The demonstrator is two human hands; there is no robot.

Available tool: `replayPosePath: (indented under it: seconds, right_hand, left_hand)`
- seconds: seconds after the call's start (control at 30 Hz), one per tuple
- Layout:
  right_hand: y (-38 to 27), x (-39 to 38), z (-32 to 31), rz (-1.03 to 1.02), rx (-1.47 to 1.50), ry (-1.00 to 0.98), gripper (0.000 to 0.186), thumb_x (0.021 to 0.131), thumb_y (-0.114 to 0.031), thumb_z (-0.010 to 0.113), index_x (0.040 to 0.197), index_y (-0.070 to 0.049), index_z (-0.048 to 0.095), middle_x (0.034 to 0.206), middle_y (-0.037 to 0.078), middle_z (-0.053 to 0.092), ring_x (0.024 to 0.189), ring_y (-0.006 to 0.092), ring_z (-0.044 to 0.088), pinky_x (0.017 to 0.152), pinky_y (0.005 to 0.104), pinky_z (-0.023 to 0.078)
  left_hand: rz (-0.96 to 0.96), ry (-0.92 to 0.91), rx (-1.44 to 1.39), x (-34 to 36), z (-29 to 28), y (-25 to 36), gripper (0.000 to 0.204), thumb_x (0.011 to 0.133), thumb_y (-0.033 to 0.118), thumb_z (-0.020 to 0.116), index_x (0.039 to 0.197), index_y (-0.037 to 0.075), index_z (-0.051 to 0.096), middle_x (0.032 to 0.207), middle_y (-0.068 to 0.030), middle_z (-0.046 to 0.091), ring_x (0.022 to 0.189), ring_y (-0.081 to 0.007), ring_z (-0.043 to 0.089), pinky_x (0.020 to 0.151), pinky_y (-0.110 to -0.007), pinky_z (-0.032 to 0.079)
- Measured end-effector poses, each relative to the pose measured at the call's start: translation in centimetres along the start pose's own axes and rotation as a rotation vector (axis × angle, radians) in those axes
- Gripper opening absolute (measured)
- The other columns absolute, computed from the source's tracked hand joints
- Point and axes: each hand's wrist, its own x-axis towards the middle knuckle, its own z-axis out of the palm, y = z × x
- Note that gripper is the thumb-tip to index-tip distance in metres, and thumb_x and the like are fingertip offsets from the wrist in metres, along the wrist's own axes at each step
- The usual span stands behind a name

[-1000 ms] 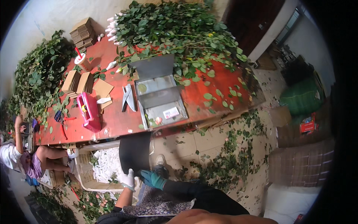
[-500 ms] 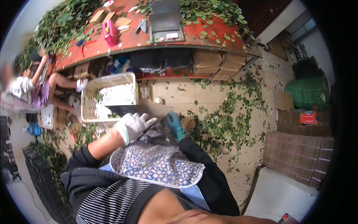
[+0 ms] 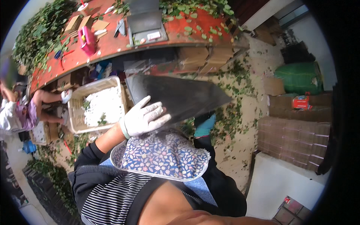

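My left hand (image 3: pixel 144 118), in a white glove, lies against a dark, see-through plastic sheet (image 3: pixel 180 93) with its fingers stretched out. The sheet is spread in front of me, wide at the left and tapering to a point at the right. My right hand (image 3: pixel 204 126), in a teal glove, is below the sheet's right part. Its fingers are hidden there, and whether it grips anything does not show. A blue flowered apron (image 3: pixel 163 155) with a white edge hangs just under the left hand.
A cream crate (image 3: pixel 73 108) with white pieces inside stands at the left, near a seated person (image 3: pixel 26 108). Across the back runs a red table (image 3: pixel 112 39) with leafy stems, a pink holder (image 3: pixel 87 40) and a grey stand (image 3: pixel 148 32). Stacked cardboard (image 3: pixel 292 138) lines the right.
The sheet, seen narrow and edge-on before, is now spread broad and reaches right. My left fingers have flattened on it; my right hand has moved right. The whole view has shifted.
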Motion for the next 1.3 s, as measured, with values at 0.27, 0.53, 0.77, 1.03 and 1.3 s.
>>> replayPosePath:
  seconds: [0.27,0.53,0.77,1.03,1.3]
  right_hand:
    - [-3.8,15.2,22.2,-0.427,-0.435,-0.512,0.053,0.103,-0.036,0.047,0.144,-0.002,0.041,0.141,0.01,0.049,0.124,0.0263,0.05,0.105,0.0425,0.041]
    - [8.9,24.6,48.2,-0.525,-0.697,-0.884,0.045,0.104,-0.022,0.046,0.144,-0.003,0.041,0.14,0.014,0.05,0.124,0.0242,0.053,0.106,0.0394,0.043]
    - [21.9,34.0,48.5,-0.091,-1.18,-1.221,0.038,0.097,-0.006,0.054,0.134,-0.001,0.053,0.123,0.008,0.062,0.114,0.0166,0.059,0.1,0.0304,0.046]
    - [22.4,29.7,45.2,0.039,-1.662,-1.608,0.038,0.092,-0.011,0.059,0.129,-0.003,0.058,0.127,0.013,0.063,0.119,0.0239,0.059,0.103,0.0339,0.045]
    - [26.0,30.5,40.0,-0.002,-1.577,-1.869,0.038,0.087,-0.013,0.064,0.124,-0.003,0.061,0.125,0.017,0.062,0.116,0.034,0.06,0.099,0.0396,0.049]
  left_hand:
    - [-0.145,0.22,-0.336,3.0,3.6,-15.9,0.059,0.078,0.017,0.068,0.136,0.024,0.058,0.141,-0.0075,0.055,0.137,-0.0311,0.044,0.113,-0.06,0.025]
    - [-0.814,0.594,-1.164,2.1,6.4,-25.1,0.055,0.099,0.004,0.048,0.15,-0.006,0.029,0.155,-0.0192,0.035,0.146,-0.0292,0.029,0.119,-0.038,0.02]
    - [-1.07,0.44,-1.45,2.7,6.2,-26.6,0.064,0.099,0.017,0.054,0.147,0.001,0.015,0.148,-0.0137,0.017,0.136,-0.0232,0.017,0.111,-0.036,0.017]
    - [-1.062,0.54,-1.517,5.1,0.9,-26.1,0.027,0.094,0.016,0.063,0.113,-0.003,0.061,0.099,-0.0114,0.067,0.091,-0.0186,0.06,0.083,-0.033,0.05]
    - [-1.13,0.749,-1.958,5.7,0.7,-28.2,0.073,0.092,0.026,0.066,0.15,0.003,0.027,0.137,-0.0164,0.05,0.115,-0.0233,0.058,0.098,-0.039,0.047]
